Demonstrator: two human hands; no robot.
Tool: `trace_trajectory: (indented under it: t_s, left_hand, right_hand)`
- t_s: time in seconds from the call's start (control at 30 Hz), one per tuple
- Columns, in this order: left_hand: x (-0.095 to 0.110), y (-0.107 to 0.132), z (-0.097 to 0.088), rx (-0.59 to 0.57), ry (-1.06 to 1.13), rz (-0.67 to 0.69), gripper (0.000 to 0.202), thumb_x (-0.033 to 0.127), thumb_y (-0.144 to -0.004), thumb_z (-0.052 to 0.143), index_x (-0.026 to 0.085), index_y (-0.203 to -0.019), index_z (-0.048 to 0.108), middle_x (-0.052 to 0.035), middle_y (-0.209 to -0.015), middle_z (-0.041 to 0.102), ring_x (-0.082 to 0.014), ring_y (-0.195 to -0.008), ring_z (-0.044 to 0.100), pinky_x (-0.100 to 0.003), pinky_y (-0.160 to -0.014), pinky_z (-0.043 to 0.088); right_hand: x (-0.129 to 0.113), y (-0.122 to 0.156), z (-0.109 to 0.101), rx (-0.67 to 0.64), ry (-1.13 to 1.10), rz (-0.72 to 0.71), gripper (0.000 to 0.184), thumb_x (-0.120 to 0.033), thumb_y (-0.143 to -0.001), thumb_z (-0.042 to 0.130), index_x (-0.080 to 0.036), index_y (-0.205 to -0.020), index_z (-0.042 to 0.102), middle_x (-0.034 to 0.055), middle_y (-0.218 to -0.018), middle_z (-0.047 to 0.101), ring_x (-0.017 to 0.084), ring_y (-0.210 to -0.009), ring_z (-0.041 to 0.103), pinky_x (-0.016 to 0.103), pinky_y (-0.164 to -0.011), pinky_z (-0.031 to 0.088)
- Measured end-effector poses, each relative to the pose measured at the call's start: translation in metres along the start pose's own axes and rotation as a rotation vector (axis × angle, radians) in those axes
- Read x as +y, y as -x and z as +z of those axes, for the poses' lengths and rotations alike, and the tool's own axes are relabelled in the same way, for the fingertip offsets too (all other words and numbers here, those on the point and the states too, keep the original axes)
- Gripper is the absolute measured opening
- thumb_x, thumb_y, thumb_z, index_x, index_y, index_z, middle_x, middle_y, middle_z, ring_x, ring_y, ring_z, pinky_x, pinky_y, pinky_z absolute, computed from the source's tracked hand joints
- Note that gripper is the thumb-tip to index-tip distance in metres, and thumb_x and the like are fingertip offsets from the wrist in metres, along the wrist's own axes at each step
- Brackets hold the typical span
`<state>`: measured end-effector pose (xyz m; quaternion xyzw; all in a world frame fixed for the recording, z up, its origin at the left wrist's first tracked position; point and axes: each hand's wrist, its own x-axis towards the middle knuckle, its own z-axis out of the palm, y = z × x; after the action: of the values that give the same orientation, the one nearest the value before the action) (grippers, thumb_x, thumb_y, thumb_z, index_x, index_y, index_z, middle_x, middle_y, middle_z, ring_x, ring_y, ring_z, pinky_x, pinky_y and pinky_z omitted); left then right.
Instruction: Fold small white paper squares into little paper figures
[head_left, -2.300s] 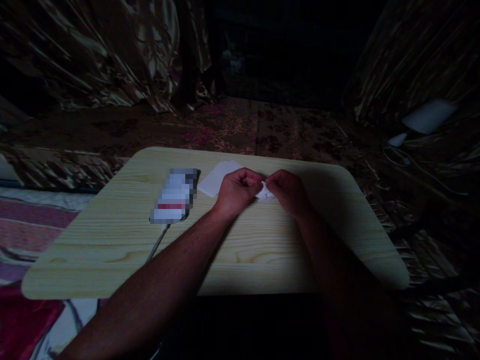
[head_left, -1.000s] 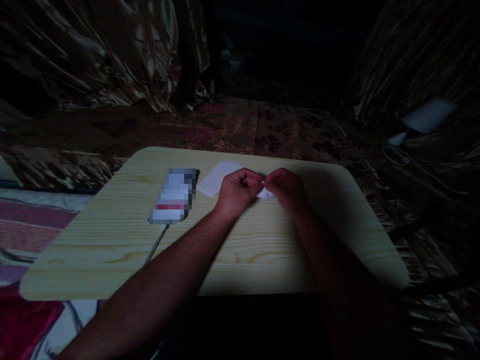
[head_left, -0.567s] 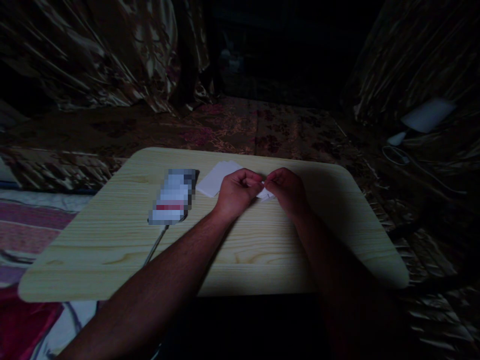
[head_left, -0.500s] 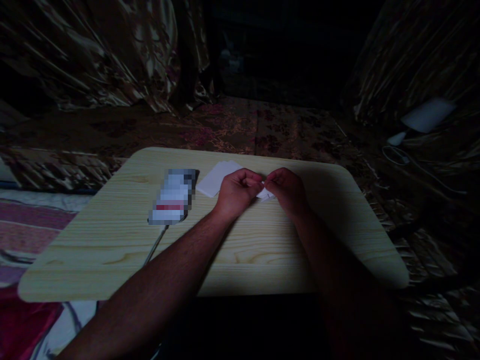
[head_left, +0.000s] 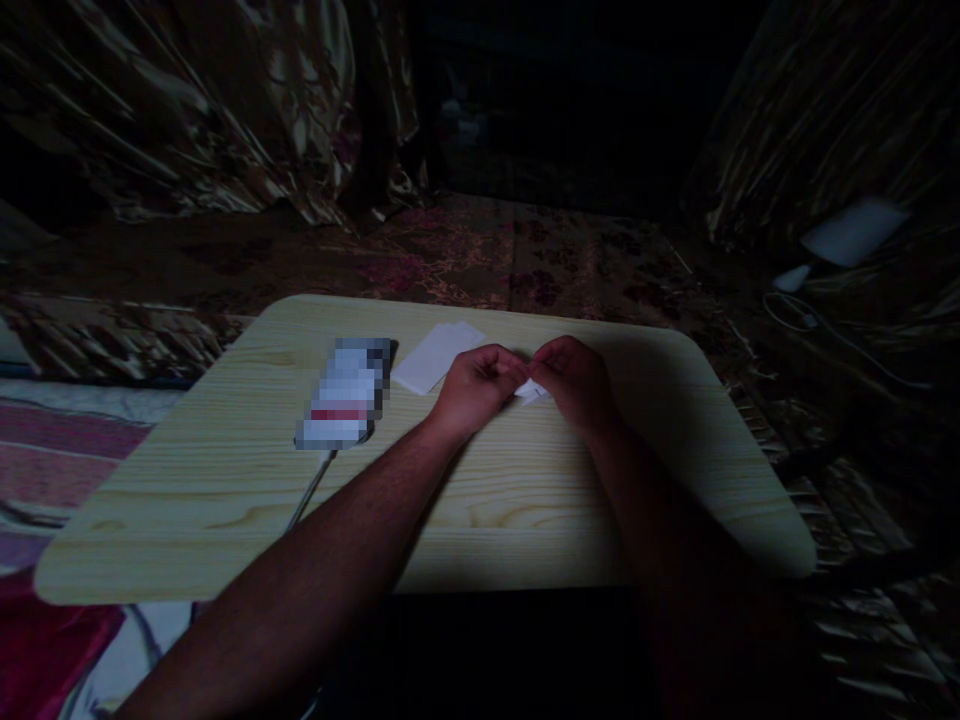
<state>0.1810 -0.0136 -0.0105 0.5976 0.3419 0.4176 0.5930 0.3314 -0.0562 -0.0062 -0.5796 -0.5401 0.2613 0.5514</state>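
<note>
My left hand and my right hand meet over the middle of a light wooden table. Both pinch a small folded piece of white paper between their fingertips, just above the tabletop. Most of that paper is hidden by the fingers. A stack of white paper sheets lies flat on the table just left of my left hand.
A blurred-out rectangular object lies left of the sheets, with a thin cable running from it toward the near edge. Dark patterned fabric surrounds the table. At the far right lie a white flat object and a white cord.
My left hand has shifted slightly down and right, uncovering more of the stack of sheets. Both hands stay pinched on the small folded paper.
</note>
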Motion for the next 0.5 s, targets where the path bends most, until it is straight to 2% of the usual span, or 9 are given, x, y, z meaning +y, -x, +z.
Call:
trace_trajectory:
  t_s: [0.27, 0.5]
  left_hand:
    - [-0.002, 0.0001, -0.0006, 0.012, -0.067, 0.057, 0.018, 0.033, -0.074, 0.069, 0.015, -0.072, 0.064, 0.0002, -0.063, 0.06, -0.0096, -0.054, 0.049, -0.022, -0.05, 0.038]
    - [-0.001, 0.0, 0.002, 0.152, -0.064, 0.106, 0.022, 0.037, -0.078, 0.064, 0.016, -0.074, 0.062, 0.002, -0.058, 0.056, -0.0089, -0.051, 0.046, -0.021, -0.049, 0.037]
  right_hand:
    - [0.0001, 0.0011, 0.0023, -0.035, 0.009, 0.003, 0.013, -0.027, -0.07, 0.068, -0.021, -0.079, 0.061, 0.0002, -0.071, 0.066, 0.015, -0.065, 0.059, 0.028, -0.06, 0.047]
    - [-0.0037, 0.0012, 0.0026, -0.05, -0.208, 0.102, 0.026, -0.039, -0.073, 0.067, -0.019, -0.09, 0.063, 0.0015, -0.077, 0.068, 0.016, -0.07, 0.063, 0.029, -0.063, 0.051]
